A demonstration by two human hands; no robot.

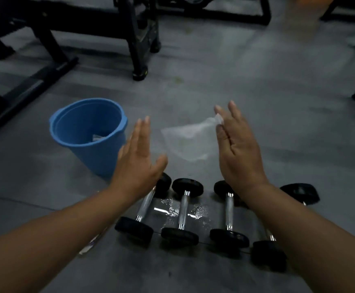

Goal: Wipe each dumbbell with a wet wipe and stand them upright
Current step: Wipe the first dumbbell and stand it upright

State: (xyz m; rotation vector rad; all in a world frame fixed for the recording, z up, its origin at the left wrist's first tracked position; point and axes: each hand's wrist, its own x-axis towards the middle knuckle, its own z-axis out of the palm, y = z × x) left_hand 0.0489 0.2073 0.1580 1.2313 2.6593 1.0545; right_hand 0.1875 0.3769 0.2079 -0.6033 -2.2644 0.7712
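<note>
Several black dumbbells with chrome handles lie on their sides in a row on the grey floor: the leftmost dumbbell (143, 208), the second dumbbell (183, 210), the third dumbbell (228, 214) and the rightmost dumbbell (267, 250), which my right forearm partly hides. My right hand (238, 151) is raised above them and pinches a corner of a thin white wet wipe (185, 142). The wipe hangs blurred to the left of that hand. My left hand (138, 157) hovers over the leftmost dumbbell with straight fingers, holding nothing.
A blue plastic bucket (109, 157) stands to the left of my left hand, with a white scrap inside. A shiny wet patch or wrapper (166, 209) lies under the dumbbell handles. Black gym equipment frames (138, 45) stand behind and to the left.
</note>
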